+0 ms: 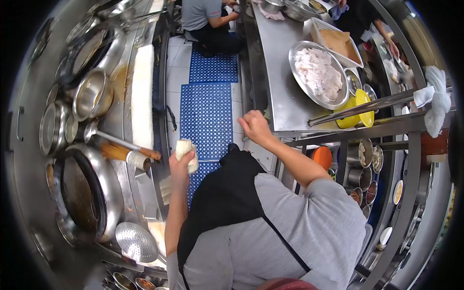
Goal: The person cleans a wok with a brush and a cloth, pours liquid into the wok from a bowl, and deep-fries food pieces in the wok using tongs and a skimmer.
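Note:
My left hand (180, 167) is closed around a rolled, off-white cloth (184, 149), held over the edge of the cooking counter and the floor mat. Close to that hand on the left lie a ladle (116, 139) with a wooden handle end and a bamboo brush (118, 152) with a pale wrapped end. My right hand (256, 126) is raised in front of me with its fingers curled in, and nothing shows in it. Nearest to it is the corner of the steel table (285, 106).
Left are a large wok (79, 193), a steel bowl (93, 94) and a perforated skimmer (137, 240). A basin of pale, floury pieces (319, 75) and yellow bowls (360, 108) stand right. Ahead, a person (208, 21) crouches beyond the blue mat (205, 116).

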Demonstrator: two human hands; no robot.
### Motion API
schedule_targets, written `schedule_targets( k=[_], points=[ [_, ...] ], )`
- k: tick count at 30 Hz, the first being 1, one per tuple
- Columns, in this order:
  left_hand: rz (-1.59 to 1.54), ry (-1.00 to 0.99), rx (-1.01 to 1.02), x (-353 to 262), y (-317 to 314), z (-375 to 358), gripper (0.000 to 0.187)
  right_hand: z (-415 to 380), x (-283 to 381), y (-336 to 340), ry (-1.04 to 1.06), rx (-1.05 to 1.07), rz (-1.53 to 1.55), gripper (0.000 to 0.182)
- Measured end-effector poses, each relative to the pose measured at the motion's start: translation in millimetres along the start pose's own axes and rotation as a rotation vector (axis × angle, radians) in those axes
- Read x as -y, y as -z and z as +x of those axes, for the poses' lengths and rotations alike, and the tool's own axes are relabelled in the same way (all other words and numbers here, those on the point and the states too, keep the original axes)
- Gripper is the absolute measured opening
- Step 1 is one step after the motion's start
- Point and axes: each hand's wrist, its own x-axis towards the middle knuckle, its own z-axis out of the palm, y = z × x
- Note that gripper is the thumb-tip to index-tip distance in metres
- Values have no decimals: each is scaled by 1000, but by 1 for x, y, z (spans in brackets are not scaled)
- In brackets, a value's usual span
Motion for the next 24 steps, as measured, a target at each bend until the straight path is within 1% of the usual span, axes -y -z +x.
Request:
schedule_targets(
  k=[1, 2, 3, 6, 7, 9, 10, 11, 13, 15, 16, 19, 20, 23, 24],
  points=[
    [14, 46, 14, -2, -9, 7, 27, -3, -15, 9, -26, -49, -45, 22],
    [44, 44, 72, -5, -21, 17, 26, -9, -30, 17, -31, -82, -46, 19],
    [78, 46, 100, -10, -37, 28, 26, -9, -34, 30, -38, -117, -48, 18],
    [202, 55, 198, -23, -96, 52, 29, -9, -35, 57, 64, -219, 49, 17],
    [208, 80, 267, -19, -114, 64, 32, -13, -41, 62, 23, -228, 53, 17],
    [225, 76, 385, -2, -147, 89, 37, -19, -53, 69, -44, -260, 53, 17],
    [245, 58, 467, -3, -169, 97, 41, -23, -61, 72, -75, -292, 85, 17],
    [311, 75, 493, -6, -187, 100, 44, -26, -69, 76, -126, -301, 91, 18],
    [281, 103, 554, 4, -216, 114, 46, -37, -77, 82, -235, -295, 112, 19],
    [324, 118, 574, 9, -236, 118, 48, -42, -82, 85, -256, -310, 108, 20],
    [344, 126, 561, 10, -239, 119, 48, -43, -82, 87, -256, -303, 114, 20],
    [242, 224, 589, 19, -236, 125, 50, -47, -86, 80, -258, -299, 133, 18],
    [214, 273, 568, 26, -229, 128, 48, -47, -87, 78, -257, -304, 135, 18],
    [338, 373, 476, 49, -194, 143, 42, -40, -82, 75, -255, -340, 135, 14],
    [364, 365, 410, 54, -178, 140, 41, -39, -82, 73, -226, -312, 134, 12]
  ],
)
